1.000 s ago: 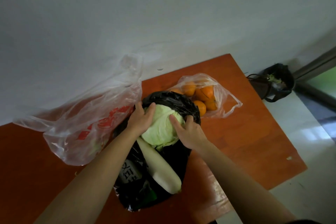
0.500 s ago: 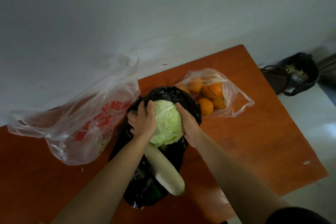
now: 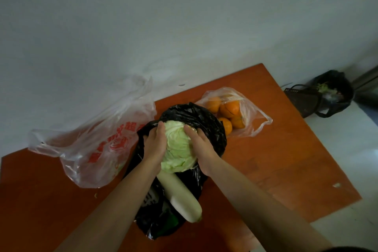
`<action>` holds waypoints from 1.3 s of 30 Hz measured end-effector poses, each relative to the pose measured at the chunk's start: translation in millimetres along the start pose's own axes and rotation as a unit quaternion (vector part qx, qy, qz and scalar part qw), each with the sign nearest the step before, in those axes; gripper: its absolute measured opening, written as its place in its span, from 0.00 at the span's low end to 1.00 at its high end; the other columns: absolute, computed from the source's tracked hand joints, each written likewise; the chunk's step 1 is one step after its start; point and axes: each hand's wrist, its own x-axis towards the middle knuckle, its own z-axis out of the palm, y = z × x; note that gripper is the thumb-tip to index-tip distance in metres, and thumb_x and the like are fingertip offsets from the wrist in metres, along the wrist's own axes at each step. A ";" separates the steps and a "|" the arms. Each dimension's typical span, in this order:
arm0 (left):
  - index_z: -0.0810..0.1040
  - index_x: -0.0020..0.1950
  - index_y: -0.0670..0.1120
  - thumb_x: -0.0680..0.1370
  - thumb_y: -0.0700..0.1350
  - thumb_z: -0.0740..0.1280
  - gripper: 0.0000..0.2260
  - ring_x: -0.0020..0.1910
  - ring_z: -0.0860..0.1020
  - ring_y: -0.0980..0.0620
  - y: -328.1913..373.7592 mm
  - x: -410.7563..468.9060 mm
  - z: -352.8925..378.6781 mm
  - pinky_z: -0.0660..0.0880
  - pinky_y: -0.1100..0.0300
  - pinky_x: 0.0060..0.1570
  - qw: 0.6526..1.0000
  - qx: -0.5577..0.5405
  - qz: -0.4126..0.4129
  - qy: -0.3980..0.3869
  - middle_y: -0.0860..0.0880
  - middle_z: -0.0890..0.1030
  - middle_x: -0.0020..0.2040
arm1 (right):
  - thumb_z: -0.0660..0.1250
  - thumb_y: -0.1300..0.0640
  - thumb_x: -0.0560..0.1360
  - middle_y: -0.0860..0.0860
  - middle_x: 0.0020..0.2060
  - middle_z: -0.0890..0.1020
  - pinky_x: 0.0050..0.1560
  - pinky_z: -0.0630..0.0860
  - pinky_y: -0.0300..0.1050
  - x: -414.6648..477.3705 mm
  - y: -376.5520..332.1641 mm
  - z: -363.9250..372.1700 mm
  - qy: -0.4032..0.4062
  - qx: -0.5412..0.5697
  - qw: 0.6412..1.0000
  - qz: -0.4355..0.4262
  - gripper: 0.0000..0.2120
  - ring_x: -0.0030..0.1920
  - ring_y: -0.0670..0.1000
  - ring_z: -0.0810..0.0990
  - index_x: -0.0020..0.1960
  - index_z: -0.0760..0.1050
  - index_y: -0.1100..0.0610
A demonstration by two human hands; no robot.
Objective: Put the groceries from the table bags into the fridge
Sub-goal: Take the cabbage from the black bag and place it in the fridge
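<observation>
A pale green cabbage [image 3: 178, 147] sits in the mouth of a black plastic bag [image 3: 206, 127] on the orange-brown table [image 3: 286, 159]. My left hand [image 3: 153, 145] presses its left side and my right hand [image 3: 201, 149] its right side, so both hands grip it. A long white radish [image 3: 182, 196] lies on the black bag, sticking out under the cabbage toward me. Behind and to the right, a clear bag of oranges [image 3: 231, 110] rests on the table. No fridge is in view.
A clear bag with red print [image 3: 98, 141] lies at the left against the white wall. On the floor at the far right stand a dark basket [image 3: 302, 100] and a black bag [image 3: 335, 92] with greens. The table's right edge drops to a pale floor.
Both hands have closed further around the cabbage's sides and it has come a little out of the black bag toward me. The view has shifted slightly.
</observation>
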 end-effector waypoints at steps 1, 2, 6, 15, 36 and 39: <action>0.70 0.73 0.56 0.65 0.78 0.50 0.43 0.77 0.63 0.44 -2.4 -1.4 -3.7 0.67 0.39 0.69 1.000 -0.004 0.003 -0.002 0.48 0.65 0.77 | 0.71 0.32 0.71 0.51 0.79 0.61 0.68 0.68 0.53 -8.1 0.0 2.6 0.001 0.003 1.000 -0.006 0.47 0.75 0.56 0.65 0.81 0.52 0.44; 0.71 0.72 0.56 0.64 0.79 0.50 0.44 0.77 0.62 0.44 -3.8 -4.2 -8.3 0.68 0.39 0.69 1.000 -0.008 0.005 -0.002 0.48 0.65 0.78 | 0.71 0.33 0.71 0.51 0.79 0.61 0.66 0.69 0.52 -15.6 0.9 5.8 0.001 0.005 1.000 -0.013 0.46 0.75 0.56 0.65 0.81 0.52 0.44; 0.74 0.69 0.55 0.64 0.80 0.49 0.44 0.77 0.62 0.40 -11.8 -17.2 -31.1 0.68 0.37 0.68 0.999 -0.017 0.027 -0.006 0.44 0.66 0.77 | 0.70 0.35 0.73 0.50 0.79 0.61 0.58 0.68 0.46 -50.5 5.6 23.5 0.010 -0.006 0.999 -0.045 0.45 0.75 0.55 0.65 0.81 0.51 0.45; 0.66 0.77 0.52 0.64 0.76 0.49 0.47 0.77 0.61 0.39 -27.2 -61.4 -95.2 0.65 0.38 0.71 0.996 -0.007 0.045 -0.075 0.44 0.57 0.81 | 0.71 0.27 0.62 0.53 0.76 0.66 0.45 0.80 0.54 -135.3 25.9 78.8 0.034 -0.037 0.999 -0.013 0.55 0.68 0.60 0.74 0.81 0.54 0.47; 0.68 0.72 0.54 0.47 0.73 0.80 0.57 0.61 0.78 0.41 -135.0 -177.1 -151.7 0.80 0.42 0.55 0.991 -0.037 0.053 -0.120 0.47 0.75 0.67 | 0.51 0.27 0.75 0.52 0.74 0.70 0.70 0.69 0.63 -236.8 158.6 86.5 0.086 -0.125 0.982 -0.113 0.35 0.72 0.58 0.70 0.76 0.66 0.43; 0.72 0.68 0.54 0.47 0.70 0.81 0.53 0.54 0.81 0.41 -152.7 -182.5 -153.4 0.82 0.41 0.48 0.991 -0.067 0.034 -0.114 0.46 0.79 0.62 | 0.49 0.34 0.80 0.51 0.75 0.68 0.66 0.73 0.64 -237.8 168.4 73.8 0.085 -0.113 0.985 -0.103 0.29 0.70 0.59 0.70 0.77 0.63 0.44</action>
